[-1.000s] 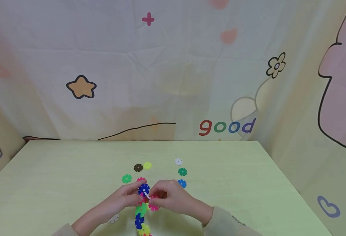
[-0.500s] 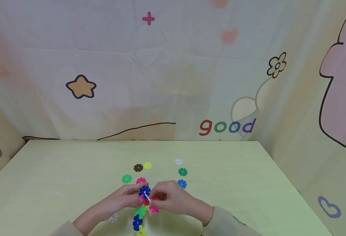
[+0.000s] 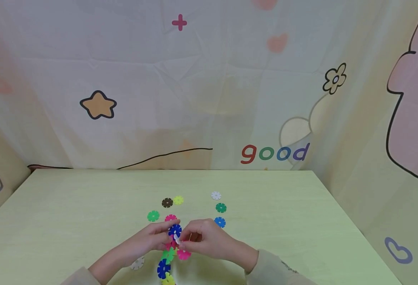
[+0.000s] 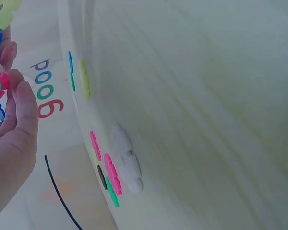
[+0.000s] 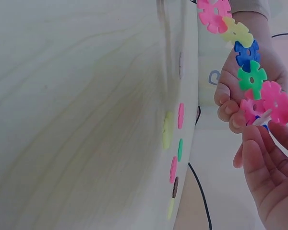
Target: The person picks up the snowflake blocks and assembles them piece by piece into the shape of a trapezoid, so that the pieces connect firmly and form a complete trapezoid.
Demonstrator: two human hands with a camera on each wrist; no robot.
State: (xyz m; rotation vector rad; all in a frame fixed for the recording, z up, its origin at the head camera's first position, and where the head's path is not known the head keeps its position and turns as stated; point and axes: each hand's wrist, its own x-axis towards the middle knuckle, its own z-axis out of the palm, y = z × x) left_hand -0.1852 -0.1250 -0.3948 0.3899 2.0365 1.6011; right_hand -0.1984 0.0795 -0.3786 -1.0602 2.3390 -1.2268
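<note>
A chain of interlocking snowflake discs hangs between the hands, with a green disc (image 3: 168,255), a blue disc (image 3: 164,269) and a yellow disc (image 3: 168,280) in its lower part. My left hand (image 3: 142,243) grips the chain's upper end, thumb at a pink disc and fingers behind a dark blue disc (image 3: 175,230). A white disc (image 5: 262,118), seen edge-on, is pinched between thumb and fingers of my right hand (image 3: 210,239) against the dark blue disc. Whether their slots are joined, I cannot tell. Another pink disc (image 5: 276,103) sits beside the right fingertips.
Loose discs lie on the table (image 3: 283,221): brown (image 3: 167,202), yellow (image 3: 178,200), green (image 3: 153,215) and pink (image 3: 170,218) beyond the left hand, white (image 3: 216,195), dark green (image 3: 221,208) and blue (image 3: 220,222) beyond the right. One white disc (image 3: 137,263) lies near the left forearm.
The chain's lower part has swung slightly left. The white disc has tilted against the dark blue disc, which dropped a little and shifted right. Both hands have stayed nearly in place.
</note>
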